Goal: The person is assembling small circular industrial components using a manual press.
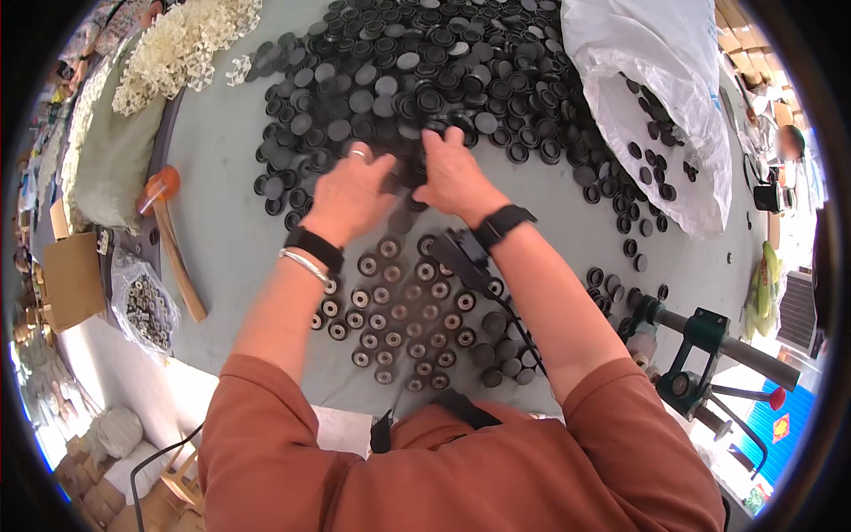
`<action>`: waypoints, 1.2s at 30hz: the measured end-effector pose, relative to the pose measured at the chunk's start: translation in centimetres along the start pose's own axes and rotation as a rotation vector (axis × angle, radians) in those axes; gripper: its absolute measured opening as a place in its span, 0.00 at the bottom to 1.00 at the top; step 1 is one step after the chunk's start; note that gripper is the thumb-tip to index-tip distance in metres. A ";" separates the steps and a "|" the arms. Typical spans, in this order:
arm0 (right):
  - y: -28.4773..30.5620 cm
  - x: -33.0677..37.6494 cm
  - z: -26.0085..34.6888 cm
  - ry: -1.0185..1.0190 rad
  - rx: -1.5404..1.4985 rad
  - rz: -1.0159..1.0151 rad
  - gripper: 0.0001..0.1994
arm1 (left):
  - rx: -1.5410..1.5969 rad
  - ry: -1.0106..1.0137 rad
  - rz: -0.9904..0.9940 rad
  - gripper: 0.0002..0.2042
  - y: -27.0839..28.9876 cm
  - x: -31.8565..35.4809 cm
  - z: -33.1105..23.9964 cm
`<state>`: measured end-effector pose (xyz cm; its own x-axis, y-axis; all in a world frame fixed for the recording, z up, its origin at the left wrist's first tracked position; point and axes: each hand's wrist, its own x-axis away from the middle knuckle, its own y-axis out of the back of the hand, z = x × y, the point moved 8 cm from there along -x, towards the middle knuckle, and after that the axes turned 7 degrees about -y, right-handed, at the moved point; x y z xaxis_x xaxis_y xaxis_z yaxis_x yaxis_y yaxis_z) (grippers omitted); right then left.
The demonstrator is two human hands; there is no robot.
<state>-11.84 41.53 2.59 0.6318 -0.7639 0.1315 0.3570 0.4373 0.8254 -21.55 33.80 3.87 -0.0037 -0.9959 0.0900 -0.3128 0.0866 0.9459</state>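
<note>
My left hand [350, 195] is over the near edge of a large pile of black round caps [425, 62], its fingers spread and slightly blurred. A dark cap sits by its fingertips, but I cannot make out whether they touch. Beside it, my right hand [456, 177] reaches into the same pile with fingers apart, the fingertips against the caps. Between my forearms lies a group of black round pieces with metal centres [394, 328], resembling small wheels. Several plain black caps [510, 359] lie to the right of that group.
A mallet [168, 230] and a bag of small metal parts [146, 306] lie at left, below pale plastic pieces [182, 49]. A white plastic sack [656, 115] holding caps spreads at right. A green hand press [696, 363] stands at the right edge.
</note>
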 end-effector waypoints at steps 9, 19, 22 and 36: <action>-0.7 1.8 7.2 0.340 -0.353 -0.244 0.24 | -0.259 0.180 -0.092 0.24 1.8 3.5 8.5; 11.4 25.3 -13.2 -0.408 -0.235 -0.359 0.10 | 0.202 -0.134 -0.075 0.16 -1.2 1.2 -2.4; 15.1 31.2 -21.7 -0.684 -0.165 -0.469 0.11 | 0.277 -0.227 -0.119 0.14 -1.6 -0.9 -7.5; 12.4 24.4 -24.9 -0.339 0.166 -0.062 0.22 | 0.124 -0.636 0.259 0.24 -9.0 -2.2 -26.1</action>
<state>25.11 40.16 2.37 0.3395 -0.9121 0.2299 0.2531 0.3240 0.9116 6.04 35.83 3.27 -0.6362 -0.7681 0.0721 -0.3325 0.3574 0.8727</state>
